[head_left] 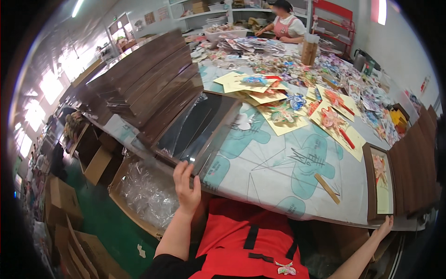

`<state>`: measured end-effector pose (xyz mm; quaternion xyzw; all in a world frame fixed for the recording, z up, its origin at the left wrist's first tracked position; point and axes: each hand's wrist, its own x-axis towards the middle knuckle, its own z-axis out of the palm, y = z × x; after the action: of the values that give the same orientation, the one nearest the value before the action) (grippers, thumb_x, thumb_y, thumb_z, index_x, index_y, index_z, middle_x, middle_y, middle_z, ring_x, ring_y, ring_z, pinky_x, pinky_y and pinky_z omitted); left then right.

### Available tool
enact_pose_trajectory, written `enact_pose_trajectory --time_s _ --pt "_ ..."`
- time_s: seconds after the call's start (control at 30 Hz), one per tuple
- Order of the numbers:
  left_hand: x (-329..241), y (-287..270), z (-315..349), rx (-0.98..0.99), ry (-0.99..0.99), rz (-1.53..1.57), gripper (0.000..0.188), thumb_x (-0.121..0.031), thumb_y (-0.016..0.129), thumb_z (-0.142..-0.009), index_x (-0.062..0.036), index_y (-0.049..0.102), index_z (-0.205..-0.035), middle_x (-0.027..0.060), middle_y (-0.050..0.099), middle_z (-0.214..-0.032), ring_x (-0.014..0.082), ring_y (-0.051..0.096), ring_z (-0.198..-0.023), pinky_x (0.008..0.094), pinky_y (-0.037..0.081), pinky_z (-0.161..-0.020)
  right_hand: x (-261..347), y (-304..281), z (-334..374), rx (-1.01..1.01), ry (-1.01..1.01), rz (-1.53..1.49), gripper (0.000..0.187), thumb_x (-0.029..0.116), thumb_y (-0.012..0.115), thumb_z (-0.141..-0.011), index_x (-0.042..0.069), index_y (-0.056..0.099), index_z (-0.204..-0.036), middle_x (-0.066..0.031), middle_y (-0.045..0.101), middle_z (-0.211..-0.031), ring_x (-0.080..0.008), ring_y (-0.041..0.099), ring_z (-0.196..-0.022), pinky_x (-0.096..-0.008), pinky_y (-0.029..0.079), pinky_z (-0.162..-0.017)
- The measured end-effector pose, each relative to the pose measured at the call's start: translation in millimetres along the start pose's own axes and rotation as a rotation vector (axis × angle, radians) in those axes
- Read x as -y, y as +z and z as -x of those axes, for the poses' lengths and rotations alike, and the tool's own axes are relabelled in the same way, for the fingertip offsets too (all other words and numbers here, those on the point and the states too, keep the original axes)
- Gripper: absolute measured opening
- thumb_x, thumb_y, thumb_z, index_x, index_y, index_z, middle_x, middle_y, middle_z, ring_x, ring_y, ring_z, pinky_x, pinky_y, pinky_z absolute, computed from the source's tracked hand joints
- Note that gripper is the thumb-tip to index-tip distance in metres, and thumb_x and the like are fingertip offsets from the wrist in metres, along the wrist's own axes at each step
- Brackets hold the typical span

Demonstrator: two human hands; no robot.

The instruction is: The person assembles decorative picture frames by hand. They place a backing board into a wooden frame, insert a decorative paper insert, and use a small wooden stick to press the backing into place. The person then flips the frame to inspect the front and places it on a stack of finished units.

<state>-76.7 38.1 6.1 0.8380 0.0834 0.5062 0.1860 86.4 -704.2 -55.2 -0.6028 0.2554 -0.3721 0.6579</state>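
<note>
A brown box-shaped picture frame (218, 104) with a dark inside and clear, shiny film lies at the table's left, against a tall stack of frames. My left hand (188, 188) grips its near corner, fingers on top and thumb at the side. At the right edge stands another brown frame (370, 186), holding a pale yellow card with a red-orange cut-out figure. My right hand (383, 228) touches its lower end with the fingers stretched out. Several yellow cards (283, 122) with colourful paper figures and red pieces lie mid-table.
Stacked brown frames (148, 69) rise at the left, and more (413, 162) stand in a row at the right. A wooden strip (327, 189) lies near the front edge. Below left is a carton of clear plastic (146, 190). A person (285, 25) works across the cluttered table.
</note>
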Motion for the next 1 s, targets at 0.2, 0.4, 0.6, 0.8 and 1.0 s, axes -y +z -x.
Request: enact_pose_trajectory --time_s 0.2,0.4,0.6,0.8,1.0 --pt "22 -2 -12 0.285 -0.038 -0.278 0.068 -0.021 0.074 -0.068 -0.0032 0.047 -0.128 0.0152 0.050 -0.127 0.0319 0.042 -0.123 0.0530 0.018 -0.110 4 55 95 0.189 -0.189 0.100 0.034 0.002 0.052 -0.090 0.000 0.052 -0.124 -0.0085 0.050 -0.129 -0.0179 0.047 -0.118 -0.0307 0.035 -0.101" --pt "-3 0 -9 0.242 0.086 -0.318 0.050 -0.018 0.071 -0.070 -0.0029 0.057 -0.116 0.0133 0.057 -0.115 0.0297 0.051 -0.109 0.0497 0.031 -0.102 25 129 199 0.440 -0.355 0.282 0.027 -0.005 0.051 -0.083 0.001 0.055 -0.110 -0.0124 0.051 -0.129 -0.0215 0.046 -0.120 -0.0348 0.032 -0.103" --pt "-9 -30 -17 0.273 -0.177 0.114 0.032 -0.006 0.065 -0.077 -0.0001 0.061 -0.108 0.0159 0.061 -0.106 0.0315 0.056 -0.099 0.0390 0.044 -0.087 32 161 256 0.632 -0.381 0.213 0.026 -0.005 0.050 -0.081 0.000 0.055 -0.106 -0.0141 0.052 -0.128 -0.0237 0.048 -0.118 -0.0346 0.033 -0.102" --pt "88 -54 -52 0.217 -0.586 -0.201 0.045 -0.024 0.063 -0.085 0.0051 0.053 -0.118 0.0208 0.059 -0.114 0.0332 0.055 -0.106 0.0373 0.041 -0.094 40 168 310 0.921 -0.203 0.073 0.022 -0.003 0.052 -0.084 0.000 0.055 -0.106 -0.0112 0.055 -0.119 -0.0192 0.053 -0.109 -0.0303 0.039 -0.096" --pt "77 -50 -29 0.457 -0.795 0.228 0.046 -0.026 0.066 -0.083 0.0022 0.053 -0.117 0.0097 0.061 -0.104 0.0178 0.056 -0.090 0.0301 0.045 -0.077 51 221 384 1.392 0.132 -0.037 0.035 0.003 0.058 -0.086 -0.002 0.051 -0.120 -0.0116 0.055 -0.119 -0.0186 0.057 -0.106 -0.0290 0.046 -0.090"
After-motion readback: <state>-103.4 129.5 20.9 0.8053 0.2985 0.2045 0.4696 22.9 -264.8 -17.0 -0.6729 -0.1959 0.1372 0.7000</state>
